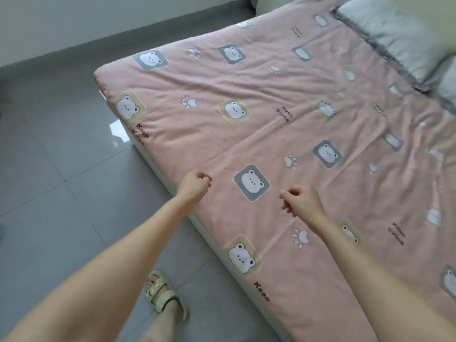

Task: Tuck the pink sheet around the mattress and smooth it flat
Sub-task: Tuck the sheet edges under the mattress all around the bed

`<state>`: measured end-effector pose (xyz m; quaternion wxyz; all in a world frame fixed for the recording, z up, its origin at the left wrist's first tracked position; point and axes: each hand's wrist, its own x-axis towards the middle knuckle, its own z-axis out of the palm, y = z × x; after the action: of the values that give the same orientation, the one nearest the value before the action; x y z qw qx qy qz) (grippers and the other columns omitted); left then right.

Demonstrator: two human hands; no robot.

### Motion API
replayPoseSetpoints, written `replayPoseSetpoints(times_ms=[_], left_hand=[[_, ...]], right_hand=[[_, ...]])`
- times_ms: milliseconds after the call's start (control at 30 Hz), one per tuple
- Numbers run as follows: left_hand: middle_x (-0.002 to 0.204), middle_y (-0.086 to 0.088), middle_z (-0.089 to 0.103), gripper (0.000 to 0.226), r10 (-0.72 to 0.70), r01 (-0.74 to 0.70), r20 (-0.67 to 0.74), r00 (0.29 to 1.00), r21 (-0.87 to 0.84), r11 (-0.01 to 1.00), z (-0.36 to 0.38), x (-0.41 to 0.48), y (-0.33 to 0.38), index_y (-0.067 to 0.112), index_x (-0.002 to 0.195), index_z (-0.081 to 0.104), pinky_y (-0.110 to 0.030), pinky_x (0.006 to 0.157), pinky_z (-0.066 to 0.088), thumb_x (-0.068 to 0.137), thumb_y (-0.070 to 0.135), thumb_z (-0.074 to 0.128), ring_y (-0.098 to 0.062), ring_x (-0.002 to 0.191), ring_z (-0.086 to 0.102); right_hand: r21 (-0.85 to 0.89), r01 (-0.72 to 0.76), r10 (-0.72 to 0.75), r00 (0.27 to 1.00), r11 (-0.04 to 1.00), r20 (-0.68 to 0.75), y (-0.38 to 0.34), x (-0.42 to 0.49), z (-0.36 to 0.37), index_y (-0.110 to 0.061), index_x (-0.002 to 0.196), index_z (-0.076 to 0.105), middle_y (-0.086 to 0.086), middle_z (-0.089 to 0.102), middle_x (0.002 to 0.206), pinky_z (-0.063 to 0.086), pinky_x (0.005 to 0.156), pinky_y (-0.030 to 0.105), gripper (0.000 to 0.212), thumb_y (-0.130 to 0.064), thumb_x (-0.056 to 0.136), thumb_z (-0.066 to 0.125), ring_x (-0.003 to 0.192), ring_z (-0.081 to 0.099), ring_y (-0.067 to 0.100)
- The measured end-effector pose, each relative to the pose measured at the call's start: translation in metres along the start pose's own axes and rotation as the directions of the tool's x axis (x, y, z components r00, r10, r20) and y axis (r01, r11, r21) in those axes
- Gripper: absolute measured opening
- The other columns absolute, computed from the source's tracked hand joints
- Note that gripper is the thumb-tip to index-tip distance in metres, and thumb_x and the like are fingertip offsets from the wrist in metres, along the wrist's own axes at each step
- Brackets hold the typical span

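The pink sheet (283, 134), printed with bear faces and paw prints, covers the low mattress (158, 166), whose white side shows along the near left edge. Soft wrinkles and one long diagonal crease cross the sheet. My left hand (195, 185) hovers at the sheet's left edge with its fingers curled into a loose fist. My right hand (302, 201) is over the sheet beside a grey bear patch, fingers curled too. No fabric is lifted or visibly pinched in either hand.
Grey pillows (399, 38) lie at the far right end of the bed. Grey floor tiles (61, 156) run along the mattress's left side. My foot in a beige sandal (162, 296) stands on the floor near the bed edge. A white wall (74, 23) is behind.
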<state>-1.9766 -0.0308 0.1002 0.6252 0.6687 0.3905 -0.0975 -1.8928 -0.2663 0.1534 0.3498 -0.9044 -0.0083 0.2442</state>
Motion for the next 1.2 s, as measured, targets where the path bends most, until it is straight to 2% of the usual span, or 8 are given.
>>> replayPoseSetpoints(times_ms=[167, 300, 433, 600, 900, 967, 1067, 1200], left_hand=[[0.087, -0.002, 0.065, 0.024, 0.071, -0.067, -0.017, 0.997, 0.165, 0.984, 0.075, -0.092, -0.003, 0.02, 0.084, 0.062, -0.035, 0.081, 0.049, 0.087, 0.008, 0.041, -0.021, 0.083, 0.056], [0.084, -0.002, 0.063, 0.025, 0.109, -0.104, -0.028, 0.994, 0.138, 0.985, 0.152, -0.183, -0.011, 0.011, 0.098, 0.065, -0.029, 0.07, 0.044, 0.088, 0.007, 0.042, -0.02, 0.078, 0.054], [0.082, 0.001, 0.065, 0.019, 0.13, -0.131, 0.017, 0.991, 0.165, 0.978, 0.227, -0.266, -0.022, 0.02, 0.082, 0.063, -0.033, 0.077, 0.046, 0.083, 0.012, 0.045, -0.018, 0.077, 0.056], [0.078, 0.002, 0.062, 0.026, 0.19, -0.214, 0.144, 0.971, 0.182, 0.96, 0.309, -0.349, -0.034, 0.018, 0.079, 0.06, -0.026, 0.065, 0.041, 0.09, 0.003, 0.041, -0.016, 0.074, 0.053], [0.084, -0.004, 0.066, 0.026, 0.246, -0.401, 0.416, 0.875, 0.341, 0.85, 0.455, -0.467, -0.095, 0.026, 0.072, 0.06, -0.032, 0.071, 0.041, 0.087, 0.007, 0.049, -0.024, 0.079, 0.056], [0.089, -0.007, 0.067, 0.019, 0.231, -0.418, 0.449, 0.863, 0.38, 0.825, 0.487, -0.491, -0.119, 0.027, 0.074, 0.061, -0.034, 0.072, 0.043, 0.084, 0.014, 0.05, -0.026, 0.08, 0.058], [0.087, -0.004, 0.065, 0.022, 0.198, -0.445, 0.501, 0.843, 0.44, 0.78, 0.534, -0.53, -0.154, 0.022, 0.08, 0.062, -0.031, 0.072, 0.042, 0.088, 0.007, 0.047, -0.023, 0.08, 0.056], [0.091, -0.006, 0.066, 0.02, 0.183, -0.471, 0.527, 0.83, 0.484, 0.737, 0.603, -0.568, -0.182, 0.019, 0.085, 0.061, -0.029, 0.068, 0.041, 0.087, 0.006, 0.046, -0.022, 0.079, 0.055]], right_hand=[[-0.014, -0.046, 0.045, 0.999, 0.999, -0.03, 0.079, -0.082, -0.084, -0.001, 0.064, 0.063, 0.004, 0.06, 0.053, 0.036, 0.042, 0.017, 0.02, -0.011, 0.08, 0.057, 0.039, 0.047, 0.007], [0.027, -0.046, 0.047, 0.998, 0.999, -0.032, 0.147, -0.15, -0.142, -0.005, 0.062, 0.059, 0.004, 0.06, 0.056, 0.035, 0.046, 0.021, 0.021, -0.012, 0.081, 0.058, 0.045, 0.047, 0.014], [0.025, -0.102, 0.103, 0.993, 0.994, -0.065, 0.217, -0.22, -0.189, -0.002, 0.067, 0.064, 0.003, 0.06, 0.051, 0.037, 0.047, 0.021, 0.017, -0.012, 0.079, 0.058, 0.043, 0.048, 0.014], [0.09, -0.191, 0.2, 0.975, 0.977, -0.096, 0.301, -0.302, -0.24, -0.005, 0.061, 0.059, 0.004, 0.059, 0.051, 0.039, 0.053, 0.023, 0.018, -0.01, 0.079, 0.057, 0.046, 0.048, 0.015], [0.276, -0.315, 0.392, 0.871, 0.908, -0.295, 0.473, -0.471, -0.288, 0.005, 0.068, 0.06, 0.016, 0.068, 0.07, 0.046, 0.058, 0.028, 0.022, -0.009, 0.083, 0.052, 0.048, 0.054, 0.01], [0.284, -0.351, 0.43, 0.852, 0.892, -0.298, 0.512, -0.501, -0.296, 0.001, 0.07, 0.062, 0.014, 0.067, 0.066, 0.041, 0.056, 0.025, 0.022, -0.013, 0.085, 0.053, 0.045, 0.051, 0.007], [0.355, -0.387, 0.497, 0.812, 0.851, -0.305, 0.569, -0.538, -0.305, 0.003, 0.076, 0.065, 0.006, 0.063, 0.059, 0.043, 0.058, 0.027, 0.025, -0.016, 0.088, 0.054, 0.048, 0.052, 0.011], [0.486, -0.366, 0.543, 0.786, 0.793, -0.294, 0.64, -0.566, -0.333, 0.005, 0.078, 0.065, 0.01, 0.06, 0.059, 0.043, 0.052, 0.029, 0.028, -0.014, 0.092, 0.05, 0.049, 0.051, 0.019]])
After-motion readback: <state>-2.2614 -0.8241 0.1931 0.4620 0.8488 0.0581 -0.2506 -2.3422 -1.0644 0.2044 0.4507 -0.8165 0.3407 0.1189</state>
